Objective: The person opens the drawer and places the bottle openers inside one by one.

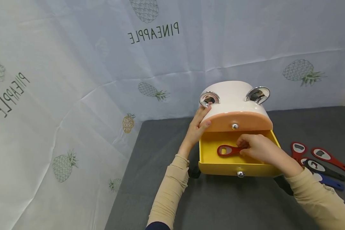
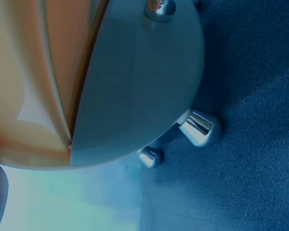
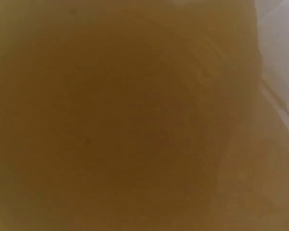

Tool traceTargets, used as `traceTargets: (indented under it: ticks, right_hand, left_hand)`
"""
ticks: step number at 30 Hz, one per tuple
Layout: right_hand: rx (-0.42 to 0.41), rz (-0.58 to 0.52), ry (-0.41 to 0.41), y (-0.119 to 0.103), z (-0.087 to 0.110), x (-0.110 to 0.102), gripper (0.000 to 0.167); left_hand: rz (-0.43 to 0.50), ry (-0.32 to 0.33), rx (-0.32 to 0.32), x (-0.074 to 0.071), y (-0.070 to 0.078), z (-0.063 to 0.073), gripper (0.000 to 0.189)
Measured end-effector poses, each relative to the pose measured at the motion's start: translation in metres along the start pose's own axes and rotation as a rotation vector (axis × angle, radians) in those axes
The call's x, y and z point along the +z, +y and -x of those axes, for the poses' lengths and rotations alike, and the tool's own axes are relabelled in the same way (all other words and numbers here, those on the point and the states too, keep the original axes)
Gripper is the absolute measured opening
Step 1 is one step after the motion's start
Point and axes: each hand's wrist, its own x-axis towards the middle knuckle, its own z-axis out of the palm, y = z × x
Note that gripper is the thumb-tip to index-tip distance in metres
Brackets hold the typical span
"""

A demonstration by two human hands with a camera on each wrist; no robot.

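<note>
A white cabinet [image 1: 233,95] with two chrome-rimmed eyes stands at the back of the table, its yellow lower drawer [image 1: 210,156] pulled out. My left hand [image 1: 196,129] rests against the cabinet's left side, fingers extended up near the left eye and thumb at the orange upper front [image 1: 221,123]. Inside the drawer, my right hand [image 1: 257,147] pinches a red bottle opener [image 1: 228,150] by its handle end; its ring head points left, low over the drawer floor. The left wrist view shows the rounded lower front [image 2: 144,77] up close. The right wrist view is brown and blurred.
Several bottle openers lie right of the cabinet: a red one [image 1: 334,160], another red one, a black one [image 1: 327,171] and a blue one [image 1: 332,182], partly behind my right forearm. Chrome feet [image 2: 197,127] support the cabinet. A pineapple-print curtain [image 1: 172,60] hangs behind the grey table [image 1: 158,153].
</note>
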Motion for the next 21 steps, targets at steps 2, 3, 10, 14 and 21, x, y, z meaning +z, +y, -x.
traceTargets:
  ticks: [2, 3, 10, 14, 21]
  right_hand:
    - [0.002, -0.006, -0.021, 0.000, -0.001, 0.001, 0.019]
    - [0.004, -0.011, -0.034, 0.000, -0.002, 0.002, 0.020]
    - [0.031, -0.026, -0.173, 0.001, -0.002, 0.006, 0.033]
    - [0.046, -0.033, -0.204, 0.001, 0.000, 0.007, 0.036]
    - [0.038, -0.014, -0.173, 0.002, -0.001, 0.006, 0.036]
  left_hand:
    - [-0.010, 0.002, -0.008, 0.000, 0.000, 0.000, 0.082]
    - [-0.011, 0.000, -0.010, 0.000, -0.004, 0.000, 0.082]
    - [-0.018, 0.003, -0.030, 0.003, -0.035, -0.001, 0.086]
    - [-0.027, 0.002, -0.045, 0.004, -0.037, 0.001, 0.088]
    - [-0.041, 0.021, -0.032, 0.006, -0.036, -0.002, 0.081]
